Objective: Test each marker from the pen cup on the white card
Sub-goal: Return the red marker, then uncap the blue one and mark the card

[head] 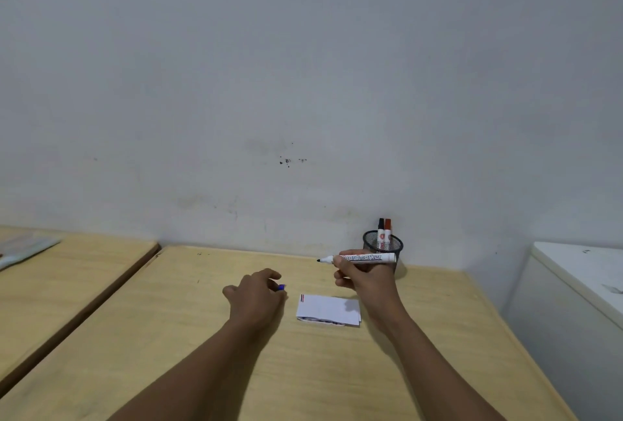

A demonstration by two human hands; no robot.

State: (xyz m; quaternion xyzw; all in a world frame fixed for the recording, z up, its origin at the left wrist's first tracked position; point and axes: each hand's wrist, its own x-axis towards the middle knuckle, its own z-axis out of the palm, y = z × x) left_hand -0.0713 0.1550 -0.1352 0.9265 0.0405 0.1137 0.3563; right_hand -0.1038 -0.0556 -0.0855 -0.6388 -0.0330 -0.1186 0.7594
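Note:
My right hand (365, 277) grips an uncapped white board marker (362, 257), held level above the table with its dark tip pointing left. My left hand (256, 296) rests on the table left of the card, fingers closed around a blue marker cap (282, 287) that peeks out. The white card (328, 309) lies flat between my hands, with short red and dark strokes at its top left corner. A black mesh pen cup (371, 242) stands by the wall behind my right hand, with a black-capped marker (381, 230) and a red-capped marker (388, 230) upright in it.
The wooden table (188, 336) meets a pale wall at the back. A second wooden table (84, 262) stands to the left across a narrow gap, with papers (23, 248) on it. A white cabinet (580, 279) stands at the right.

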